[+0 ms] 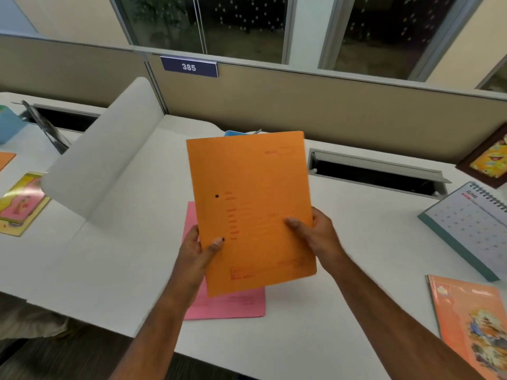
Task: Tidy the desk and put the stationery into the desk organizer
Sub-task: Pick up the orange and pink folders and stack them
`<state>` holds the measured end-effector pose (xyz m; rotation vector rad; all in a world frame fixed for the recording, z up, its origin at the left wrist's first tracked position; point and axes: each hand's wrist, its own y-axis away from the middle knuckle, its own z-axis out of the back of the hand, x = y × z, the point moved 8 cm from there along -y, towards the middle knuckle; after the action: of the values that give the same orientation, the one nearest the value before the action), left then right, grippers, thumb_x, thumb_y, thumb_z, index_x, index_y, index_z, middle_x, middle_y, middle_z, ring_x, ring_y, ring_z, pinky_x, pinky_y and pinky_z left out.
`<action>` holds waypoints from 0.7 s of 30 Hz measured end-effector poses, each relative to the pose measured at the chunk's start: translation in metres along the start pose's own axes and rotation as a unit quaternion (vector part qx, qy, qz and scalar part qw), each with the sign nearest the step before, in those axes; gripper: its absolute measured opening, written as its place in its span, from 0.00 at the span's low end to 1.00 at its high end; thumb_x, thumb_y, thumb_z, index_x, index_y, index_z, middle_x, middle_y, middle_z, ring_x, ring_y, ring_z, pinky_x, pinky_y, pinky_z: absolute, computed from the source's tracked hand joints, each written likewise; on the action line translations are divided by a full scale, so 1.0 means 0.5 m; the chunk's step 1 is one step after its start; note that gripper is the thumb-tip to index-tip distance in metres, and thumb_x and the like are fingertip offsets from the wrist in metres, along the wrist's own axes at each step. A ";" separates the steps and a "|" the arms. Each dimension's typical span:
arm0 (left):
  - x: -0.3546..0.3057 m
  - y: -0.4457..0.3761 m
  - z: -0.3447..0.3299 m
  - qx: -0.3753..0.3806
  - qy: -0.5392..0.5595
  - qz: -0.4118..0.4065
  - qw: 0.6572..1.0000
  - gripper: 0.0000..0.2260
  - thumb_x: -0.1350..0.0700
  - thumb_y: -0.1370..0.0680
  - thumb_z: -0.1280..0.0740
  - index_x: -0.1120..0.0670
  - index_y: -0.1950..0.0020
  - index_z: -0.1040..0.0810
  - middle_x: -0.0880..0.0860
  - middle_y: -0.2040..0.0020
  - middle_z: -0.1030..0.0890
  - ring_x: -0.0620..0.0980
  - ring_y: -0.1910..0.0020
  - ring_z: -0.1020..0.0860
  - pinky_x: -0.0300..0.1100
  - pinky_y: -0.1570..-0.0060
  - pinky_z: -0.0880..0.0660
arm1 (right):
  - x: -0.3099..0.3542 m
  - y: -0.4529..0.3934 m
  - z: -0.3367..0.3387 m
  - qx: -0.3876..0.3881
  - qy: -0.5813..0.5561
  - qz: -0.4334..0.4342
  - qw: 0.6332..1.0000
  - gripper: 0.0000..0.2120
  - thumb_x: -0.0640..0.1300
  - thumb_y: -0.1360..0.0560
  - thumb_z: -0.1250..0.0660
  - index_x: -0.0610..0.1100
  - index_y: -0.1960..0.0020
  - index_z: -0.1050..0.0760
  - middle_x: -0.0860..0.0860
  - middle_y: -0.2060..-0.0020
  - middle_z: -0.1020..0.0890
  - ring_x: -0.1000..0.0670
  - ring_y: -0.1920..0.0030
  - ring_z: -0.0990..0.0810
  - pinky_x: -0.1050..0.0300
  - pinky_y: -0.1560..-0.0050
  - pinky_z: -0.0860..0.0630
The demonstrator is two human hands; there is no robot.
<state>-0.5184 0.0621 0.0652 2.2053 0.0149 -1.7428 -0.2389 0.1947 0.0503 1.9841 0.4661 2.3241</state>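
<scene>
Head view: both hands, left [198, 246] and right [315, 233], grasp orange folder [251, 207] by side edges, lifted above pink folder [233, 304] on desk [356, 242]. Calendar [472, 226] and book [472, 322] right of pink folder. Organizer not visible. Task seems early; most items unsorted.

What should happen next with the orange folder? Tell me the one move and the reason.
Probably lower the orange folder squarely onto the pink folder to start one neat stack. Both hands hold it above the desk, the left hand on its left edge and the right hand on its right edge, and the pink folder lies flat right beneath it. No desk organizer is in view.
</scene>
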 end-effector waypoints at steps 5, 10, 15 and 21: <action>0.007 -0.011 -0.105 0.068 -0.094 -0.003 0.993 0.20 0.48 0.18 0.29 0.32 0.30 0.27 0.44 0.33 0.18 0.48 0.36 0.17 0.51 0.46 0.16 | -0.005 0.060 0.134 -0.040 0.019 0.015 0.999 0.32 0.65 0.36 0.19 0.53 0.36 0.21 0.60 0.45 0.14 0.56 0.47 0.14 0.55 0.49 0.18; 0.023 -0.030 -0.196 0.107 -0.186 -0.008 0.977 0.17 0.49 0.17 0.32 0.27 0.35 0.26 0.36 0.37 0.18 0.41 0.39 0.18 0.45 0.44 0.19 | -0.008 0.112 0.226 -0.102 -0.012 0.035 0.994 0.25 0.58 0.36 0.18 0.52 0.43 0.18 0.59 0.49 0.13 0.55 0.51 0.13 0.61 0.56 0.16; 0.059 -0.049 -0.250 0.097 -0.247 -0.024 0.964 0.10 0.52 0.17 0.30 0.36 0.42 0.19 0.38 0.45 0.14 0.40 0.45 0.16 0.40 0.46 0.19 | -0.062 0.157 0.285 -0.141 -0.010 0.030 0.989 0.16 0.55 0.34 0.18 0.51 0.50 0.15 0.53 0.54 0.12 0.50 0.54 0.12 0.55 0.51 0.16; 0.106 -0.042 -0.288 0.116 -0.285 -0.031 0.951 0.08 0.50 0.18 0.30 0.40 0.40 0.19 0.35 0.45 0.15 0.36 0.45 0.17 0.35 0.47 0.24 | -0.157 0.188 0.322 -0.163 -0.008 -0.022 0.986 0.12 0.52 0.34 0.17 0.50 0.55 0.14 0.52 0.58 0.12 0.52 0.56 0.13 0.60 0.56 0.20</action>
<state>-0.3731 0.1092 0.0384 1.7691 -0.2715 -2.4612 -0.0540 0.1180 0.0207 1.8179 0.1157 2.1884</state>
